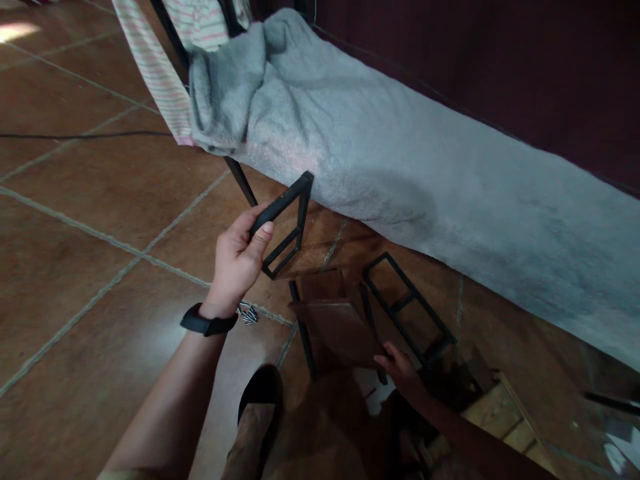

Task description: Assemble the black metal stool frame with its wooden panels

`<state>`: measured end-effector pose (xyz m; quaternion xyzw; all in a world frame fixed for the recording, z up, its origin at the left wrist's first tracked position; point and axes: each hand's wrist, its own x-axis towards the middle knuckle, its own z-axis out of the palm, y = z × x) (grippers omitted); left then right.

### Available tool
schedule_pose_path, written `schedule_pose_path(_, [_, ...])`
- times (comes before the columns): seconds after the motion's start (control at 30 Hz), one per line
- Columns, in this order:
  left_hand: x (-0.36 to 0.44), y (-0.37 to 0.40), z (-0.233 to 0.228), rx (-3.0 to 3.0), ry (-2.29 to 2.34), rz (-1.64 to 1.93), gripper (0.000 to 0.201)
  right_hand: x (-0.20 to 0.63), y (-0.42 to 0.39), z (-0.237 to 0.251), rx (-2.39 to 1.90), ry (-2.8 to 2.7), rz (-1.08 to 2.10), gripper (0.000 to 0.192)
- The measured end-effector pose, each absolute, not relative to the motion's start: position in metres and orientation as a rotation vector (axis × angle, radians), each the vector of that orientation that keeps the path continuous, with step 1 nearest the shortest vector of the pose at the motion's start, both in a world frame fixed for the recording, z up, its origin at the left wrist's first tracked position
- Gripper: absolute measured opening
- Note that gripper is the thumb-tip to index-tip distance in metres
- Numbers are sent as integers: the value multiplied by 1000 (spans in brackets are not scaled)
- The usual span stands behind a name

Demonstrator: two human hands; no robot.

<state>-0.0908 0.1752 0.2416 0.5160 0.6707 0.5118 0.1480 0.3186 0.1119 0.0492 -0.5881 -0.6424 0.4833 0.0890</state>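
Observation:
My left hand (pixel 239 257) grips a black metal ladder-shaped frame (pixel 291 223) by one long rail and holds it tilted above the tiled floor. A black band sits on that wrist. My right hand (pixel 403 368) rests low on the near edge of a brown wooden board (pixel 339 327) that lies on the floor with thin black bars beside it. A second black metal frame (pixel 407 308) lies flat on the tiles just beyond my right hand.
A grey towel-covered surface (pixel 410 160) runs along the right side, with striped cloth (pixel 160 73) hanging at its far end. A small pile of screws (pixel 247 312) lies by my left wrist. A light wooden piece (pixel 505 417) sits at lower right. A black cable (pixel 75 136) crosses the floor.

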Motion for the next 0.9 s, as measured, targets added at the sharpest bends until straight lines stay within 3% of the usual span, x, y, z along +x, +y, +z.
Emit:
schedule_pose_path(0.37, [-90,174,241,1478,1879,1499,44,313,118,71,-1700,-1951,1445,27])
schedule_pose_path(0.53, [-92,175,241,1433,1853,1517,44,312,133,55,-1785,-1832,1480,40])
schedule_pose_path(0.9, [-113,154,239,1163,1644,1693,36,277,159,-3,-1740,-1529,1909,65])
